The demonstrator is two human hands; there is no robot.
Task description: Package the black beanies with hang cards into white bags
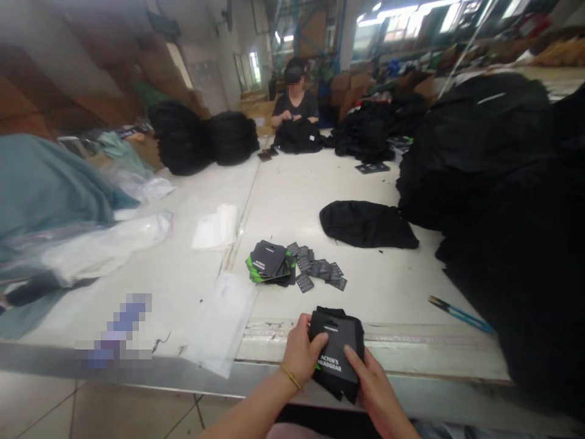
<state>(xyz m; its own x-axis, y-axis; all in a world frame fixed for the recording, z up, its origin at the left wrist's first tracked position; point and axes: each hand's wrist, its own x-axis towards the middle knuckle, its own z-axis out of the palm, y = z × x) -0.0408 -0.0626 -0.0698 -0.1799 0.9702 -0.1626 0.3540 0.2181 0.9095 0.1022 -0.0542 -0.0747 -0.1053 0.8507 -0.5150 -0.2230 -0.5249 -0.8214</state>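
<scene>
Both hands grip a folded black cloth headgear with a dark printed card (337,344) lying over its front, at the table's near edge. My left hand (304,347) is closed on its left side, thumb across the card. From the right, my right hand (372,381) clasps the same bundle, its thumb also on the card. Beyond them sit a stack of black and green cards (270,262) and a spread of small dark tags (317,267). A single black headgear (368,224) lies flat farther right.
A big heap of black fabric (475,152) covers the right side. Blue-handled snips (461,312) lie beside it. Clear plastic bags (222,323) rest left of the cards. Black stacks (233,137) stand at the back left, and another person (296,107) sits at the far end.
</scene>
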